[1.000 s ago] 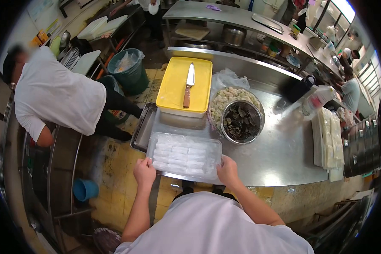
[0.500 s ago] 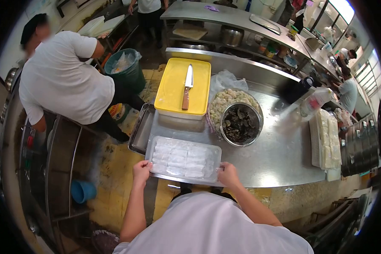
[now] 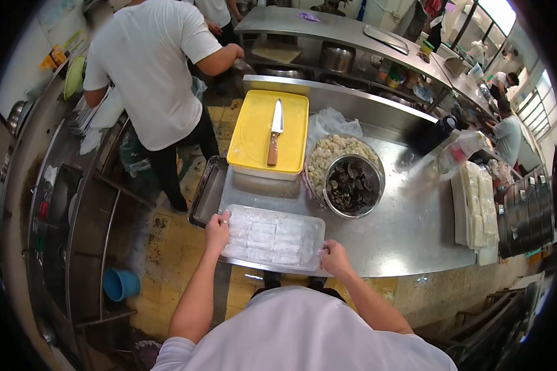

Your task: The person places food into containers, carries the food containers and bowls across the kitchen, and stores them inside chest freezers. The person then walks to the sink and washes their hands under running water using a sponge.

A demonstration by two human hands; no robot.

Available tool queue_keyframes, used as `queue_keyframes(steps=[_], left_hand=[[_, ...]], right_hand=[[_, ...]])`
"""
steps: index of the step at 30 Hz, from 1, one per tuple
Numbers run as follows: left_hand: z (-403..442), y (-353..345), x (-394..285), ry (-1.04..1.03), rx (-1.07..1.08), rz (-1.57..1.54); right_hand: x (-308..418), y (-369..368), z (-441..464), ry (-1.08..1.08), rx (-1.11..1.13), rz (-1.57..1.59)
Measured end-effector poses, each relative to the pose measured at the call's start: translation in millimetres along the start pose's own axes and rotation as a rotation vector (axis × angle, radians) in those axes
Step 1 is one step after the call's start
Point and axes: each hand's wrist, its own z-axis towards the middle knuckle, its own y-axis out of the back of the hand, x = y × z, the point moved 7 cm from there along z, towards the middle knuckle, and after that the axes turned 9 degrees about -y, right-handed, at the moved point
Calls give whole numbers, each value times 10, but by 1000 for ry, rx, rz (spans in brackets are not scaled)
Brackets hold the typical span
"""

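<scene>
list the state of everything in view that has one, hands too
clear tray: uncovered, holding rows of white rolls
left hand: fingers closed on tray's left end
right hand: fingers closed at tray's right end
yellow lid: closed over tub
knife: lying on lid
pale chopped food: heaped, partly hidden
steel bowl: open, holding dark pieces
plastic bag: crumpled

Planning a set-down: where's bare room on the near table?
Widest: steel table between metal bowl and white basket. Narrower: strip between yellow-lidded box and clear tray. Crowded: bowl, pale chunks and plastic bag bunched together; left hand and right hand at tray's ends.
</scene>
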Motion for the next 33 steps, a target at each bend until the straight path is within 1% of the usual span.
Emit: queue_keyframes(steps=[3,5,6,9,12,15,18,21,24,27,30,31,33], left_hand=[[19,-58,37,-12,23,-4],[38,-75,25,-57,8,-51],[20,-71,29,-77,-3,-74],[32,-100,43,-22,34,-149],[29,-122,58,1,45,-225],[-1,-126,54,-58,9,-200],[11,-144,75,-61,13,-165],[-13,-101,21,-111,-22,-135],[-73,-123,52,23,88,-101],[-279,-95,-109,19,130,-142],[-401,-266,-10,98,158,-230],[-476,-154,-324,66,148,-168],[-482,-333,-220,48,217,-144]], right_hand=[[6,6,-43,-45,-14,7],[-110,-20,66,54,-87,-69],[-26,-7,21,105,-121,-108],[102,31,-30,-32,23,22],[-17,33,204,-7,3,132],[-53,58,313,-8,26,155],[61,112,227,-1,0,68],[155,144,93,-76,27,62],[4,151,109,-9,-1,72],[-127,241,-67,-44,-9,58],[-291,331,-236,30,-188,14],[-303,360,-332,16,-214,35],[-347,407,-533,-8,-269,76]])
